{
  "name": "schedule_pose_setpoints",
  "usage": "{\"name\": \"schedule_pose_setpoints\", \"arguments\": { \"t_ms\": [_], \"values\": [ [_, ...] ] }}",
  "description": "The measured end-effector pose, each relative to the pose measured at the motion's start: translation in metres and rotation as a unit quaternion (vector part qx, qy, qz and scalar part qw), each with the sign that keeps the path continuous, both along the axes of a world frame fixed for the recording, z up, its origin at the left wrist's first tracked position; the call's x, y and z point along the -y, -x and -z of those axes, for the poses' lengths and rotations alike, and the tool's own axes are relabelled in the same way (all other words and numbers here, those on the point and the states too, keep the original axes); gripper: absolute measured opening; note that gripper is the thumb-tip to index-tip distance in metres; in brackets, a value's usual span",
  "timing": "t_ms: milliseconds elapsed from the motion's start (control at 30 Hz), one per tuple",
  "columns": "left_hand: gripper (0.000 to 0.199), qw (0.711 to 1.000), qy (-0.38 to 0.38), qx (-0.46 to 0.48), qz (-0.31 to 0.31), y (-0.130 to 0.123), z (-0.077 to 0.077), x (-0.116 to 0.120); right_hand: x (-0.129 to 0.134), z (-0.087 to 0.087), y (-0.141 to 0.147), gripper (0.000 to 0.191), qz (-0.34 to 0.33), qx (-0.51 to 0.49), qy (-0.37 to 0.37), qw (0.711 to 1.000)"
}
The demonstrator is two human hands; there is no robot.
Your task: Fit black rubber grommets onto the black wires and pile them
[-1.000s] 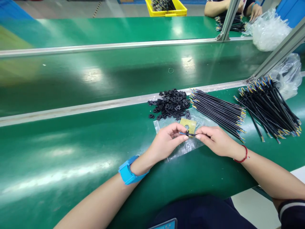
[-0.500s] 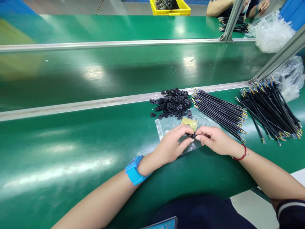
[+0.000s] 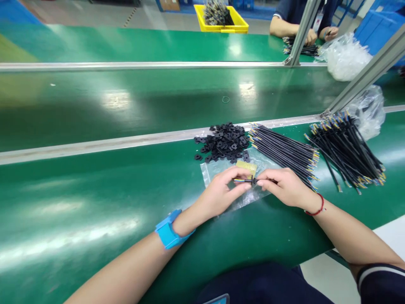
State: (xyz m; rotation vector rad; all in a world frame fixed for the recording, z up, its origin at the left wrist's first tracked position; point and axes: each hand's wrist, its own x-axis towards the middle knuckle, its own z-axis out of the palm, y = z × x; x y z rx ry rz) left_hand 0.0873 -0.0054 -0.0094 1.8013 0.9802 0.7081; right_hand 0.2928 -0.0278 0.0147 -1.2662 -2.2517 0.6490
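My right hand pinches a short black cable whose coloured wire ends point left. A small black part sits around the cable between my two hands. My left hand, with a blue band at its wrist, has thumb and forefinger on either side of the black part and wire ends. Beneath the hands lie a clear plastic bag and a yellow card. A pile of small black parts is just beyond the bag, beside a row of black cables.
A larger cable bundle lies at the right near a clear bag and a slanted metal post. Across the belt are a yellow bin and another person's hands and arms over cables.
My left fingertips have drawn slightly left from my right hand, and the black part and coloured wire ends now show between them. The whole view has shifted a little.
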Motion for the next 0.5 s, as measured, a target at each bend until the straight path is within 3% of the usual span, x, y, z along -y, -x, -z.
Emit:
{"name": "schedule_pose_setpoints", "arguments": {
  "t_ms": [67,100,167,233,300,367,500],
  "values": [
    [0.032,0.998,-0.030,-0.019,-0.060,0.008,0.004,-0.010,-0.009,-0.008,-0.023,0.018,0.094,0.047,-0.086,0.991],
    [0.035,0.991,-0.064,-0.047,-0.110,0.013,0.007,-0.017,-0.015,-0.012,-0.040,0.018,0.167,0.074,-0.145,0.972],
    [0.035,0.963,-0.147,-0.132,-0.183,0.023,0.014,-0.031,-0.026,-0.017,-0.085,0.020,0.330,0.115,-0.250,0.903],
    [0.032,0.936,-0.203,-0.206,-0.199,0.032,0.022,-0.043,-0.036,-0.016,-0.132,0.020,0.460,0.148,-0.295,0.824],
    [0.028,0.917,-0.242,-0.265,-0.171,0.038,0.029,-0.050,-0.043,-0.008,-0.170,0.020,0.508,0.154,-0.292,0.796],
    [0.024,0.900,-0.276,-0.308,-0.136,0.041,0.035,-0.053,-0.047,0.002,-0.191,0.016,0.517,0.154,-0.279,0.795],
    [0.026,0.879,-0.305,-0.348,-0.113,0.041,0.038,-0.053,-0.046,0.008,-0.190,0.018,0.518,0.140,-0.297,0.790]
  ]
}}
